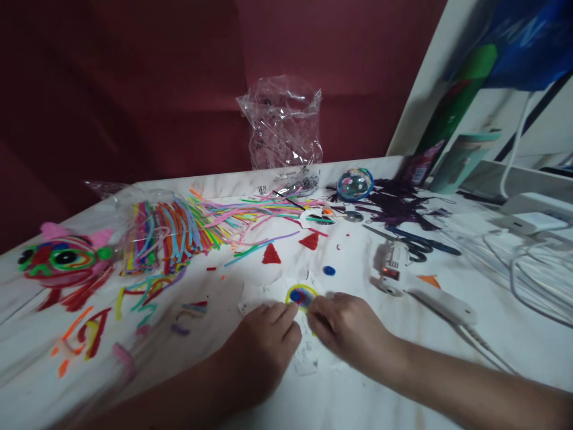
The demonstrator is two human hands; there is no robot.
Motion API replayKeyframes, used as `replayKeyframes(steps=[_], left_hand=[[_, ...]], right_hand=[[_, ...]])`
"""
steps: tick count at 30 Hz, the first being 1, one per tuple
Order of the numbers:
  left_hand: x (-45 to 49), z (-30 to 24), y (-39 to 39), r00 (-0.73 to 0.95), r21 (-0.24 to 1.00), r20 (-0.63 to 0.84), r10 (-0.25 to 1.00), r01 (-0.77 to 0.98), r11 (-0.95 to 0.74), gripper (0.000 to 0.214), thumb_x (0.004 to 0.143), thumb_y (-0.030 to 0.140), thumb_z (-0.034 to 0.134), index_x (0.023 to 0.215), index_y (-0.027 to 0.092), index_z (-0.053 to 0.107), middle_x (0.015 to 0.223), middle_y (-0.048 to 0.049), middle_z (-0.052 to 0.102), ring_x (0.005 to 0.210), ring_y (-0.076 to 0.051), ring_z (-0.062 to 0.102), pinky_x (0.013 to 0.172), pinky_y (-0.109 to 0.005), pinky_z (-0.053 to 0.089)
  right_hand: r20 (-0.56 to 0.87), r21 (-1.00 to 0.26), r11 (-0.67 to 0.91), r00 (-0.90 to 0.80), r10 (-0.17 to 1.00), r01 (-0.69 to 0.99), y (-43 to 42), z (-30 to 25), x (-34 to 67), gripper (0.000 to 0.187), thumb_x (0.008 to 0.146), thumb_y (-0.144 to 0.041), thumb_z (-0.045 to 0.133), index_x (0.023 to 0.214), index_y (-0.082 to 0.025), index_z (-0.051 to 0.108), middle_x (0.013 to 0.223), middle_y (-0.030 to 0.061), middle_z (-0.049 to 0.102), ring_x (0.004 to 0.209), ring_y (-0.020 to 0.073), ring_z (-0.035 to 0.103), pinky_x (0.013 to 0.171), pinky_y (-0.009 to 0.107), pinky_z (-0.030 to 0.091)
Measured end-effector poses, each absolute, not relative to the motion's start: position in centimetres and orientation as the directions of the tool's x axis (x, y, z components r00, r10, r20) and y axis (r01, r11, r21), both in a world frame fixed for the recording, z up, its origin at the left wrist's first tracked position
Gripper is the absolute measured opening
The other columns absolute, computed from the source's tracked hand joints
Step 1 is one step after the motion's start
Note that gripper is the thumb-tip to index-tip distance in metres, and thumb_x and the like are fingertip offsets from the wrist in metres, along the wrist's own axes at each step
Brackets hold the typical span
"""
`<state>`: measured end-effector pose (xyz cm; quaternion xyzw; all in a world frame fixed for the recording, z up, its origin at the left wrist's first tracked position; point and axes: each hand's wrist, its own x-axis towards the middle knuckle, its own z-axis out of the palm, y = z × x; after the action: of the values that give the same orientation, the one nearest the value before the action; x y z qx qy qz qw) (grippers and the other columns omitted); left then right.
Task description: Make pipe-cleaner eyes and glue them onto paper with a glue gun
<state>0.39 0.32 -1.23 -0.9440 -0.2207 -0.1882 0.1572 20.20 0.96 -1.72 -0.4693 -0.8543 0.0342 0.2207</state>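
Note:
On a crumpled piece of printed paper [262, 292] lies a small round coil of pipe cleaner [301, 296], blue and red inside with a yellow outer ring. My left hand [268, 340] pinches its near left edge, fingers curled. From the other side, my right hand [349, 325] has closed fingers on its right edge. The hands partly hide the lower rim. Just beyond are a small blue coil [329, 271] and two red fuzzy triangles, one [271, 254] to the left and another [309, 240] farther back.
A white glue gun [425, 298] with a cord lies right, near dark scissors [414, 245]. At left sits a colourful pipe-cleaner face [67, 257]. Pipe-cleaner bundles [170, 233] spread behind. A clear plastic bag [286, 131] and clear ball [355, 184] stand at the back.

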Motion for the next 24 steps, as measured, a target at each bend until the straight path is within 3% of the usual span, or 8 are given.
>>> replayKeyframes(steps=[7, 12, 24], left_hand=[[0.8, -0.6, 0.2, 0.853, -0.216, 0.319, 0.413, 0.49, -0.844, 0.02, 0.085, 0.008, 0.04, 0.089, 0.009, 0.059, 0.105, -0.0177, 0.063, 0.091, -0.026, 0.057, 0.075, -0.039, 0.049], [0.7, -0.4, 0.1, 0.857, -0.217, 0.294, 0.423, 0.49, -0.844, 0.02, 0.086, 0.008, 0.039, 0.089, 0.009, 0.059, 0.107, -0.0177, 0.063, 0.091, -0.025, 0.058, 0.075, -0.039, 0.05], [0.8, -0.4, 0.3, 0.835, -0.141, 0.374, 0.403, 0.481, -0.866, 0.025, 0.087, 0.007, 0.035, 0.085, 0.009, 0.061, 0.103, -0.0173, 0.066, 0.097, -0.024, 0.06, 0.085, -0.037, 0.052]], right_hand=[[0.37, -0.409, 0.566, -0.437, 0.82, 0.716, 0.7, -1.6, 21.6, 0.018, 0.085, -0.017, 0.046, 0.069, -0.019, 0.054, 0.06, 0.0012, 0.059, 0.054, 0.0143, 0.056, 0.053, 0.024, 0.038], [0.322, -0.42, 0.548, -0.446, 0.835, 0.723, 1.0, -1.2, 22.7, 0.019, 0.084, -0.013, 0.046, 0.072, -0.018, 0.059, 0.068, 0.0044, 0.06, 0.065, 0.0178, 0.059, 0.059, 0.027, 0.044], [0.32, -0.504, 0.493, -0.377, 0.869, 0.709, 2.0, -0.9, 22.6, 0.015, 0.081, -0.008, 0.053, 0.075, -0.017, 0.064, 0.074, 0.0067, 0.061, 0.076, 0.0212, 0.059, 0.067, 0.031, 0.049]])
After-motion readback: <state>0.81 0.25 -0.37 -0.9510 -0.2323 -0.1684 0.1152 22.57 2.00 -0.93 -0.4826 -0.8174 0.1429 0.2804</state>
